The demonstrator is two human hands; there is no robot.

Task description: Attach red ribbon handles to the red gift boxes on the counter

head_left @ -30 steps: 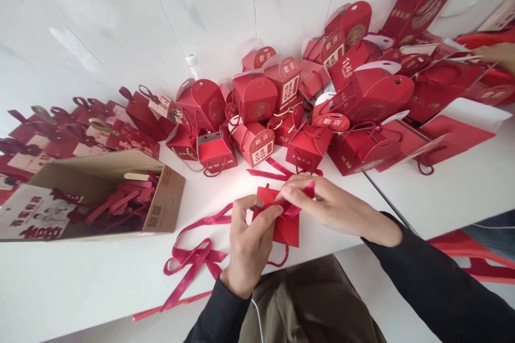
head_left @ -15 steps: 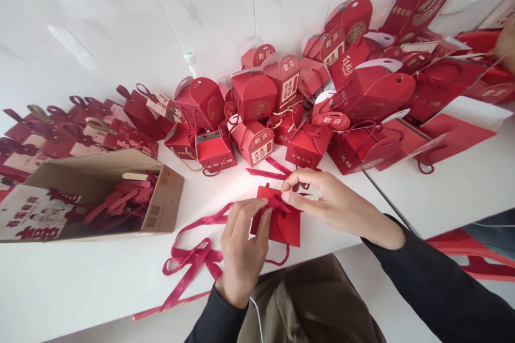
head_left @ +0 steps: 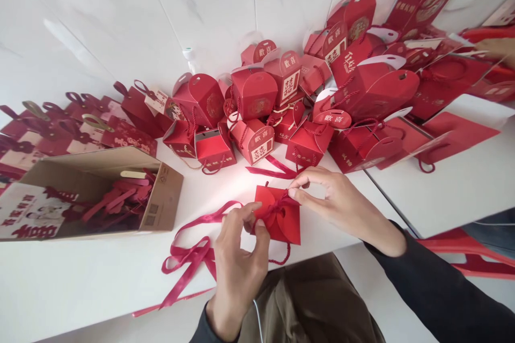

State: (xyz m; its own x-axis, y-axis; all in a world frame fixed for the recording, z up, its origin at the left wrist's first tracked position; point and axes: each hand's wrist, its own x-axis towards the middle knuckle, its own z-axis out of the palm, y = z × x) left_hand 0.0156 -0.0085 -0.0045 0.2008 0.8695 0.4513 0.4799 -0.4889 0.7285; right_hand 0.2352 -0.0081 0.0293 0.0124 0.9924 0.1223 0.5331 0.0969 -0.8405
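A small red box (head_left: 286, 229) with curved flaps and a twisted cord lies on the white table in front of me. Dark red ribbon (head_left: 277, 204) crosses its top in a knot or bow. My right hand (head_left: 333, 201) pinches the ribbon at the box's upper right. My left hand (head_left: 239, 249) is at the box's left edge, thumb and index finger apart, with nothing visible between them. A long loose ribbon (head_left: 193, 257) curls on the table left of the box.
Many red gift boxes (head_left: 255, 94) stand along the wall. A cardboard box (head_left: 167, 198) with red strips is at the left. More bags (head_left: 129, 136) stand behind it. Another person's hand (head_left: 497, 48) shows at the far right.
My left thumb and index finger have parted from the ribbon, and the left hand has shifted slightly left. My right hand has moved slightly right, drawing the ribbon with it. More of the box top shows.
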